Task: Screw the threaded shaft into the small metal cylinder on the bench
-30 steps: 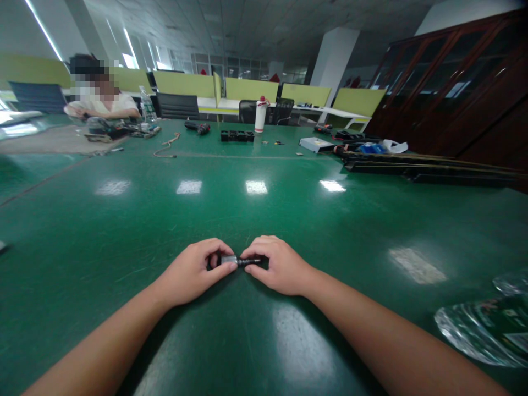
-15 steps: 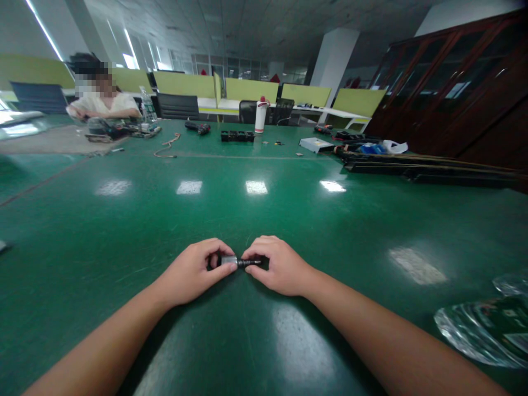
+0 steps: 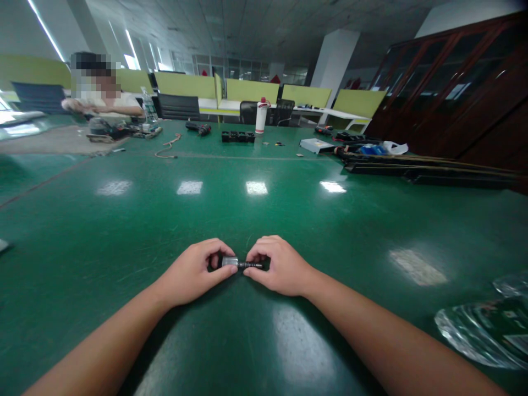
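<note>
Take the white flask with the red lid as the mark: the metal cylinder with a dark ringed shaft is on the near side of it and slightly to its left, at the green tabletop, though whether it rests on that surface or is held just above is unclear. Its left end is covered by the left hand, whose rear fingers are themselves mostly out of sight behind the thumb and index finger. Those two grip the silver body, the thumb along the near side and the index finger over the far side. The shaft points out to the right, passing between the thumb and index finger of the right hand, with its tip showing in the hollow before the palm. The right fingers are curled close about the shaft; whether they press on it cannot be told. The ringed part is too small to say if it is a thread or a spring. Nearer than the flask and far to its right, a clear plastic bottle with a green label is cut off by the edge of view. Left of the flask are a black slotted block and, farther left, a dark power drill; beyond them sits a co-worker, whose hands are hard to make out.
</note>
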`<state>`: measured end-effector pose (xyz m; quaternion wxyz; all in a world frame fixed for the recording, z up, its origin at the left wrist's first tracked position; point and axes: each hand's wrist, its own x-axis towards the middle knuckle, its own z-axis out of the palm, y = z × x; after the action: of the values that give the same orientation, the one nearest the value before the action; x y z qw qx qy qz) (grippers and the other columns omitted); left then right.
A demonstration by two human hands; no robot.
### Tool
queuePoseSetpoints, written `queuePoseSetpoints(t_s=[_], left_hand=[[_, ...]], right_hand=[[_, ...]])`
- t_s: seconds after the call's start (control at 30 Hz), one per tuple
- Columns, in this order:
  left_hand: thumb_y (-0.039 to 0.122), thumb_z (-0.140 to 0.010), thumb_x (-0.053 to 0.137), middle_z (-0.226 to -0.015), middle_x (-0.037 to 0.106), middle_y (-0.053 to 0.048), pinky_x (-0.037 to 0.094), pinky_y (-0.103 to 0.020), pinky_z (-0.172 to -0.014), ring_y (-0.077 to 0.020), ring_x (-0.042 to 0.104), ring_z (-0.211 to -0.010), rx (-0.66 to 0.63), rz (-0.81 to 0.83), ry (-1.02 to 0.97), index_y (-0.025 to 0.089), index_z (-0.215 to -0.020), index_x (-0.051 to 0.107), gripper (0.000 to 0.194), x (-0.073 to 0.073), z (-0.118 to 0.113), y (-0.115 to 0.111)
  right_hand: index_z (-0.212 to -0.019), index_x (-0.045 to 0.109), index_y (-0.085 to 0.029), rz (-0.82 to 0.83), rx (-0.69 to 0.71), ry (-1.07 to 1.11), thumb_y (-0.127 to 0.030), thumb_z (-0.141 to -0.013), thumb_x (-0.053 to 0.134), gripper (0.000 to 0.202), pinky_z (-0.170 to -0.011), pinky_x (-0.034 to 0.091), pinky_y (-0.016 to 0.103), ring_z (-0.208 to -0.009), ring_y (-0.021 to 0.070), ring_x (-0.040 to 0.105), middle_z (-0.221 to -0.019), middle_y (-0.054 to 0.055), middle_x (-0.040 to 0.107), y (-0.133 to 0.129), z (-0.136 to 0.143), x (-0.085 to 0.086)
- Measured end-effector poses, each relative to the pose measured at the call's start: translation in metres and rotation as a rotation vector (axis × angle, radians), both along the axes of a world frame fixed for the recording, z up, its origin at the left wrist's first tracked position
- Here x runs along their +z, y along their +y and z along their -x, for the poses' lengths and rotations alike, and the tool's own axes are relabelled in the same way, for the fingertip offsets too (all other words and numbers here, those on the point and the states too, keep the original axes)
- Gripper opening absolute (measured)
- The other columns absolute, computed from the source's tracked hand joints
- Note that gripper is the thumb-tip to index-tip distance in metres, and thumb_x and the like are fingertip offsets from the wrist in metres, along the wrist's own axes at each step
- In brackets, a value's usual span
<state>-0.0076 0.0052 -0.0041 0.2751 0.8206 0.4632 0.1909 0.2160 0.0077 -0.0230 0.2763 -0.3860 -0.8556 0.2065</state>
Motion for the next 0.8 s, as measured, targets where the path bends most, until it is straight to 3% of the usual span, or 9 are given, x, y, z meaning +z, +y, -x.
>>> queuePoseSetpoints(t_s=[0.17,0.33,0.53,0.8], left_hand=[[0.044,-0.087,0.059,-0.072,0.059,0.001,0.038,-0.024,-0.058,-0.0146,0.053,-0.064,0.029,0.019,-0.005,0.019,-0.096,0.068,0.028,0.001,-0.001,-0.001],[0.048,-0.088,0.057,-0.069,0.058,0.001,0.038,-0.024,-0.056,-0.0145,0.051,-0.061,0.072,0.040,-0.006,0.018,-0.095,0.067,0.032,0.003,-0.002,-0.002],[0.046,-0.088,0.057,-0.070,0.056,0.001,0.037,-0.024,-0.057,-0.0147,0.052,-0.062,0.067,0.048,-0.013,0.018,-0.096,0.066,0.030,0.003,0.000,-0.002],[0.031,-0.075,0.072,-0.079,0.059,0.001,0.040,-0.025,-0.064,-0.0163,0.055,-0.071,-0.036,-0.004,0.019,0.020,-0.096,0.065,0.025,0.000,0.002,-0.001]], right_hand=[[-0.075,0.067,-0.018,-0.001,-0.027,-0.030,-0.020,-0.073,0.073,0.007,-0.074,0.040,0.029,-0.070,0.0127,0.057,-0.070,-0.002,0.063,0.010,-0.012,0.000],[-0.075,0.067,-0.016,0.108,-0.133,0.005,-0.015,-0.072,0.068,0.003,-0.057,0.037,0.023,-0.060,0.0103,0.051,-0.065,-0.002,0.059,0.019,-0.025,0.000],[-0.075,0.069,-0.017,0.029,-0.071,-0.006,-0.019,-0.071,0.074,0.007,-0.068,0.041,0.026,-0.066,0.0121,0.056,-0.069,-0.001,0.064,0.016,-0.019,-0.002],[-0.089,0.072,-0.021,-0.026,0.103,-0.006,-0.031,-0.084,0.070,0.011,-0.081,0.041,0.032,-0.083,0.0160,0.062,-0.083,0.002,0.071,0.004,-0.001,-0.004]])
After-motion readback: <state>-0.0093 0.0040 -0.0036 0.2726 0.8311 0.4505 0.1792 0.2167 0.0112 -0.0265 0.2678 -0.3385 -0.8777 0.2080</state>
